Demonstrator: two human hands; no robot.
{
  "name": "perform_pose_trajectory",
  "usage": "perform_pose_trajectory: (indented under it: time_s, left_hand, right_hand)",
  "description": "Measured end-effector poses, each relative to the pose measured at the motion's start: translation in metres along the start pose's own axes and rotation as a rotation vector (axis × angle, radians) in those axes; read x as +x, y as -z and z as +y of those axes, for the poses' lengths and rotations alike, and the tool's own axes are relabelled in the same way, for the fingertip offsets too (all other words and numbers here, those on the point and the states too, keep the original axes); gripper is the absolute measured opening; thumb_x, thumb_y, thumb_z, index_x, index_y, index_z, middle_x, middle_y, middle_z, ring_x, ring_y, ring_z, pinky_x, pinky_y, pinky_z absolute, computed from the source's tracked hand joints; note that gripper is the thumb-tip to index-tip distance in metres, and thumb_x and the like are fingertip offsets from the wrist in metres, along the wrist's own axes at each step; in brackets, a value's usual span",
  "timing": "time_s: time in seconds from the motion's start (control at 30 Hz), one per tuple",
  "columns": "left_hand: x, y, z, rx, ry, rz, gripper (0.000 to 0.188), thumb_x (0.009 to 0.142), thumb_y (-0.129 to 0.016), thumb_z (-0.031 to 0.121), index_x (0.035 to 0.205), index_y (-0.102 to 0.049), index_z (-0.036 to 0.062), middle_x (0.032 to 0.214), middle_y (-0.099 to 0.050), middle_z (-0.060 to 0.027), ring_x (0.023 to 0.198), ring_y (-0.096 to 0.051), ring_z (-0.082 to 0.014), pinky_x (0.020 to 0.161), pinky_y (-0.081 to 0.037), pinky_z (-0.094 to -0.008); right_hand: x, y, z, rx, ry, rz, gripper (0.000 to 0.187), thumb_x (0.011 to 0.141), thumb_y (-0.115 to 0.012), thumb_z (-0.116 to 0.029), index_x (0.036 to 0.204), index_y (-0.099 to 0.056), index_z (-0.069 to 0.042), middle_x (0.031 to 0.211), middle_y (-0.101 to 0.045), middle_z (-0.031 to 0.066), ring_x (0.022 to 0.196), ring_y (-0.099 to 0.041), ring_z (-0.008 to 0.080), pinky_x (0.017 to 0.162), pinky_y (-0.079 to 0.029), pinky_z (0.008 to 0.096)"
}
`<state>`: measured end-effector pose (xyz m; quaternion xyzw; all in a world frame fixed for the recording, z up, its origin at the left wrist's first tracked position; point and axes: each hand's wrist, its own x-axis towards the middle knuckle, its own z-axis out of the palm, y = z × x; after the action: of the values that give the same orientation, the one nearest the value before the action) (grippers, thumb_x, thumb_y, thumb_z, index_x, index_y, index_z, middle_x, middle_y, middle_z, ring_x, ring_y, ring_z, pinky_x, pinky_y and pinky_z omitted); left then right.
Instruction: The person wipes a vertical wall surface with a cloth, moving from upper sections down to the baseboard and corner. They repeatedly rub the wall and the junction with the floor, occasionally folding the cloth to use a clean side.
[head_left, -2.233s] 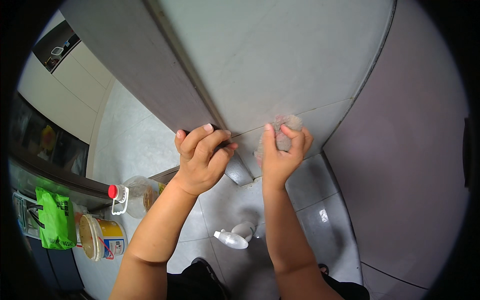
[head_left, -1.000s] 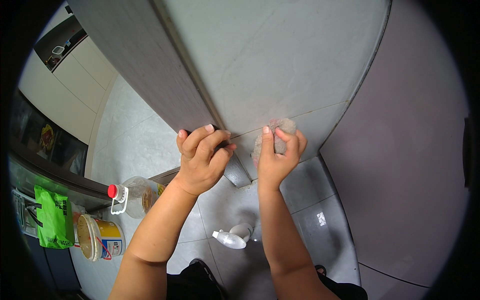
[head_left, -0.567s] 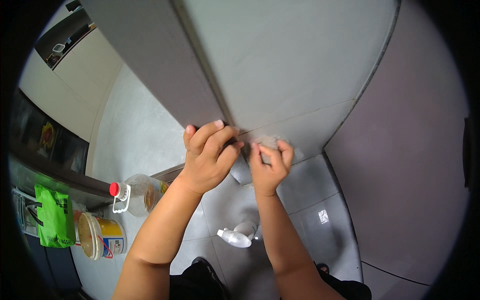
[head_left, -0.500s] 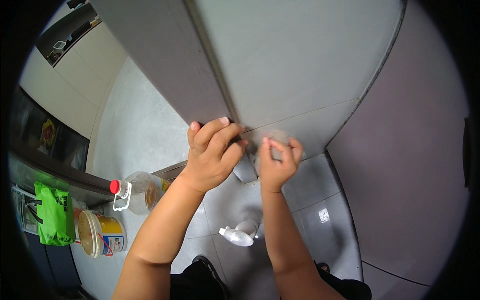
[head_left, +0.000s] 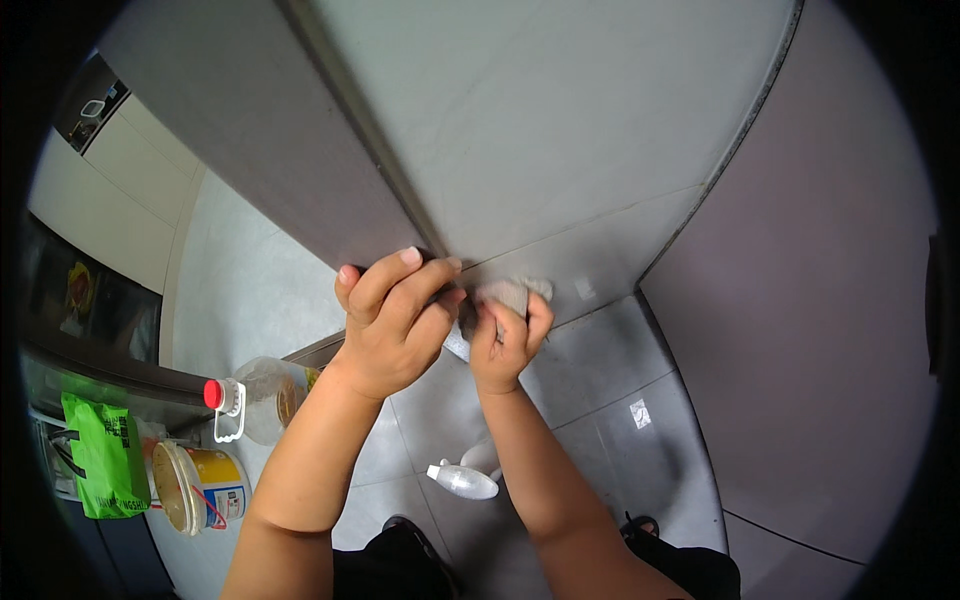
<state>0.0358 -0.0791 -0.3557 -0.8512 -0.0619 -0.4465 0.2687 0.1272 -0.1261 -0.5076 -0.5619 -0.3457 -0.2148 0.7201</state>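
Observation:
My right hand is closed on a greyish cloth, pressing it low against the pale tiled wall, close beside the door frame. Part of the cloth is hidden by my fingers and slightly blurred. My left hand lies against the edge of the brown-grey frame with its fingers bent but apart, and I see nothing in it. Below the right forearm, a white spray bottle stands on the floor.
To the left are a large clear jug with a red cap, a yellow and white bucket and a green bag. A smooth purplish-grey panel rises at the right. My feet stand on grey floor tiles.
My right hand and the cloth have moved left, closer to the door frame. My left hand stays on the frame edge, while the whole view has shifted a little.

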Motion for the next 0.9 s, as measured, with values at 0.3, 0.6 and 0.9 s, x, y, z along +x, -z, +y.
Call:
perform_pose_trajectory:
  time_s: [0.3,0.6,0.9]
  left_hand:
    - [0.003,0.002,-0.001,-0.012,-0.004,-0.058,0.02,0.076,-0.076,0.01,0.074,-0.058,0.0181,0.109,-0.068,0.0012,0.122,-0.048,-0.0266,0.117,-0.016,-0.0451]
    - [0.003,0.001,0.002,0.0,0.015,-0.03,0.017,0.079,-0.069,0.012,0.071,-0.053,0.0153,0.105,-0.07,0.0018,0.118,-0.049,-0.0239,0.119,-0.01,-0.0463]
    - [0.005,0.005,0.004,-0.002,0.027,-0.093,0.022,0.075,-0.075,0.008,0.071,-0.056,0.0182,0.111,-0.068,-0.0003,0.124,-0.045,-0.0275,0.118,-0.012,-0.0453]
  right_hand:
    - [-0.069,0.028,0.062,-0.094,-0.873,0.006,0.022,0.096,-0.063,-0.02,0.108,-0.056,-0.004,0.111,-0.057,0.0129,0.108,-0.052,0.0269,0.095,-0.042,0.0399]
    - [0.012,-0.005,0.01,-0.127,0.278,-0.019,0.038,0.101,-0.055,-0.028,0.132,-0.046,-0.007,0.14,-0.043,0.0261,0.125,-0.042,0.0414,0.107,-0.033,0.0536]
    - [-0.02,0.007,0.09,-0.103,-0.668,0.177,0.064,0.106,-0.025,-0.045,0.154,-0.023,-0.003,0.159,-0.02,0.022,0.147,-0.024,0.0331,0.12,-0.018,0.0486]
